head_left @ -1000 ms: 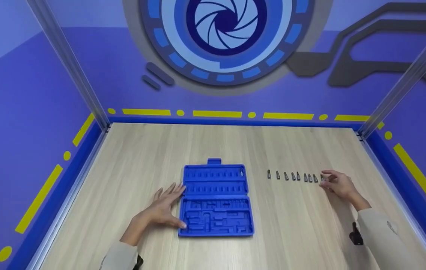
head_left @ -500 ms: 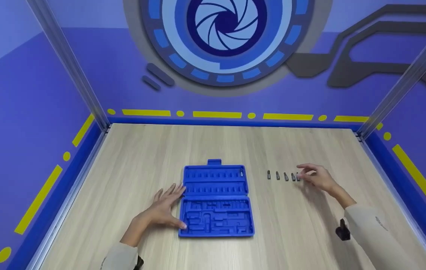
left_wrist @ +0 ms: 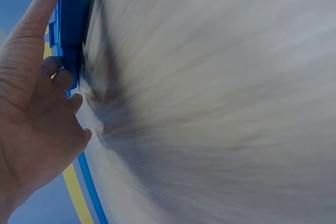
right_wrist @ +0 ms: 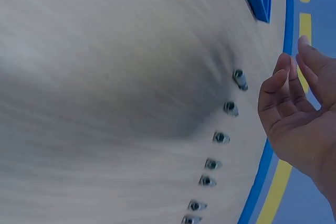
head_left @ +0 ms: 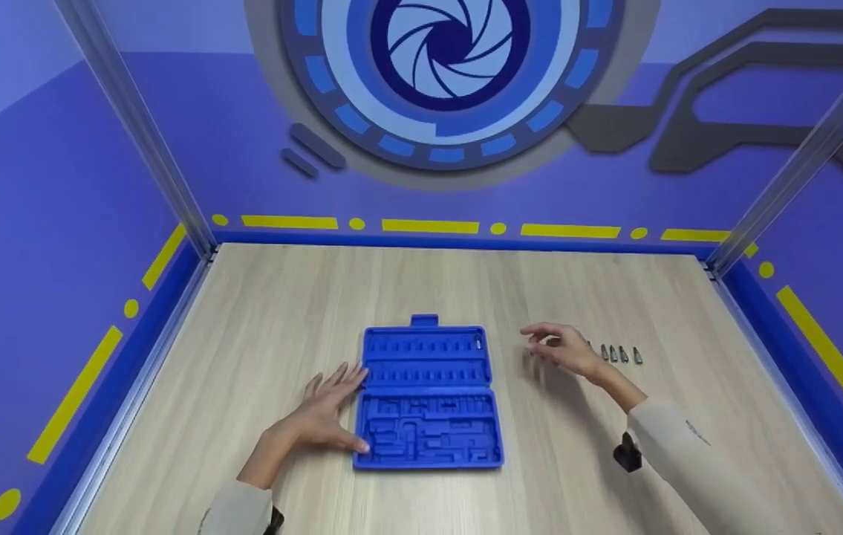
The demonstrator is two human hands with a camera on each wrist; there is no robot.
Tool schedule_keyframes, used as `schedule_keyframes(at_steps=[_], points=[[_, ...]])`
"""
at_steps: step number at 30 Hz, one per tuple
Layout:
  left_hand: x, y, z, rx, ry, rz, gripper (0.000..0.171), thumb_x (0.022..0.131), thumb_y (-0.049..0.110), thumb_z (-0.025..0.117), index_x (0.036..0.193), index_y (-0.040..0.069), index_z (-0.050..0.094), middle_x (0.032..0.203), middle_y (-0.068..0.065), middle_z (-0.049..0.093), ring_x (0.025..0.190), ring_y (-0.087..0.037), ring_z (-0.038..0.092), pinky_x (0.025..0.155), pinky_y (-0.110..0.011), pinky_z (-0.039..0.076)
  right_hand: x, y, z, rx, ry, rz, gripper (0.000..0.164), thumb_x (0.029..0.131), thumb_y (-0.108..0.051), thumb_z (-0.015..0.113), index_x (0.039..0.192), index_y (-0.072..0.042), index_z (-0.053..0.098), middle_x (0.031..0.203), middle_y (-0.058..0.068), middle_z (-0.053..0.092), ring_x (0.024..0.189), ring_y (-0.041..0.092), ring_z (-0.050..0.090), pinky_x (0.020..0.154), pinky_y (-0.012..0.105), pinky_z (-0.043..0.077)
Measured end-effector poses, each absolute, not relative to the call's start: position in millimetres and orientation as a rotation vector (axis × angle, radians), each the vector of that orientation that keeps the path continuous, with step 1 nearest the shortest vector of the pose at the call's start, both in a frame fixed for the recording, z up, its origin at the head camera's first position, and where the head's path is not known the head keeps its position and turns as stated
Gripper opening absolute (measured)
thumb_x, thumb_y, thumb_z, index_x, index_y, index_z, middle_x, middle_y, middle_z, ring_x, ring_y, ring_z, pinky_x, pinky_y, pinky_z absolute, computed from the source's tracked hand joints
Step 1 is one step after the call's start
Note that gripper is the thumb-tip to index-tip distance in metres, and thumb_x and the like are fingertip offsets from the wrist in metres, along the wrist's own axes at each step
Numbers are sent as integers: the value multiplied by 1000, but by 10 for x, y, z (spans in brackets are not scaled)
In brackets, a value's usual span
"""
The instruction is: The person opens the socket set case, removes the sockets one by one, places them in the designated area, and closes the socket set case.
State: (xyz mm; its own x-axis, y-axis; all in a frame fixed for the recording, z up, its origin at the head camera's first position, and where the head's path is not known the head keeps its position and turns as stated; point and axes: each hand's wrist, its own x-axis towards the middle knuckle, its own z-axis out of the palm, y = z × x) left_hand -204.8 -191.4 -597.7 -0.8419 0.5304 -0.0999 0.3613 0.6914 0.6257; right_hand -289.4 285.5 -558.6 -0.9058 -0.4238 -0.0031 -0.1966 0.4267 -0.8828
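Note:
A blue plastic bit case (head_left: 427, 390) lies unfolded on the table, with one metal bit (head_left: 478, 342) in the top right slot. My left hand (head_left: 322, 414) rests at its left side, fingers spread, thumb on the lower left corner and fingertips at the upper left edge. To the right of the case, several screwdriver bits (head_left: 624, 354) stand in a row. My right hand (head_left: 566, 351) hovers over the left end of that row and hides part of it. In the right wrist view, the end bit (right_wrist: 240, 79) stands below the loosely bent fingers, which hold nothing.
The wooden table (head_left: 280, 297) is bounded by blue wall panels (head_left: 421, 200) at the back and sides. Metal posts (head_left: 161, 148) rise at the back corners. The case's latch tab (head_left: 425, 320) points toward the back wall.
My right hand has travelled left along the row of bits, from its right end to its left end, uncovering the right-hand bits. The left hand and the case stay put.

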Motion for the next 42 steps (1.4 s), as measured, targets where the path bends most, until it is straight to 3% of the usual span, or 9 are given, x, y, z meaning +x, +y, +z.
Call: schedule_keyframes(at_steps=[4, 12, 18, 22, 28, 37, 42], points=[[-2062, -1928, -5984, 708, 2650, 877, 134, 62, 54, 94, 163, 7, 20, 169, -21, 19, 157, -48, 10, 121, -74, 0, -2930, 2655, -5658, -550, 2437, -1524, 37, 97, -5, 67, 129, 12, 61, 104, 30, 67, 69, 8, 56, 57, 15, 43], [-2060, -1919, -5998, 703, 2632, 891, 135, 61, 54, 95, 163, 7, 20, 170, -20, 19, 158, -47, 10, 121, -74, -1, -2960, 2338, -5804, -565, 2427, -1498, 39, 96, -7, 70, 130, 10, 62, 106, 29, 68, 86, 19, 66, 70, 18, 51], [-2050, -1912, -6014, 685, 2631, 885, 135, 61, 55, 94, 164, 9, 20, 170, -19, 18, 158, -45, 9, 121, -73, -1, -3016, 2197, -5814, -645, 2494, -1439, 35, 95, -6, 70, 126, 10, 64, 105, 26, 69, 86, 15, 64, 69, 17, 50], [-2048, -1920, -6017, 696, 2635, 879, 135, 61, 55, 94, 163, 8, 21, 170, -20, 18, 158, -46, 9, 121, -74, 0, -3057, 2141, -5824, -722, 2593, -1352, 31, 93, -2, 71, 120, 11, 67, 103, 28, 69, 87, 20, 65, 71, 18, 50], [-2056, -1909, -6001, 695, 2640, 879, 135, 61, 56, 94, 164, 9, 20, 170, -19, 17, 158, -46, 9, 121, -73, -1, -3097, 2063, -5816, -715, 2748, -1162, 24, 93, -3, 71, 115, 8, 71, 103, 25, 70, 92, 32, 66, 76, 30, 53], [-2059, -1910, -5996, 711, 2639, 872, 135, 61, 55, 94, 163, 7, 20, 170, -21, 18, 158, -47, 9, 121, -74, -1, -3154, 1961, -5774, -594, 2881, -870, 26, 92, -10, 74, 113, 5, 74, 105, 19, 69, 92, 30, 66, 84, 49, 56], [-2057, -1919, -6006, 705, 2630, 895, 135, 61, 54, 95, 163, 8, 21, 170, -20, 19, 158, -47, 9, 121, -74, -1, -3181, 1893, -5713, -546, 2919, -697, 30, 91, -15, 77, 115, 3, 75, 110, 18, 68, 95, 32, 67, 85, 51, 57]])
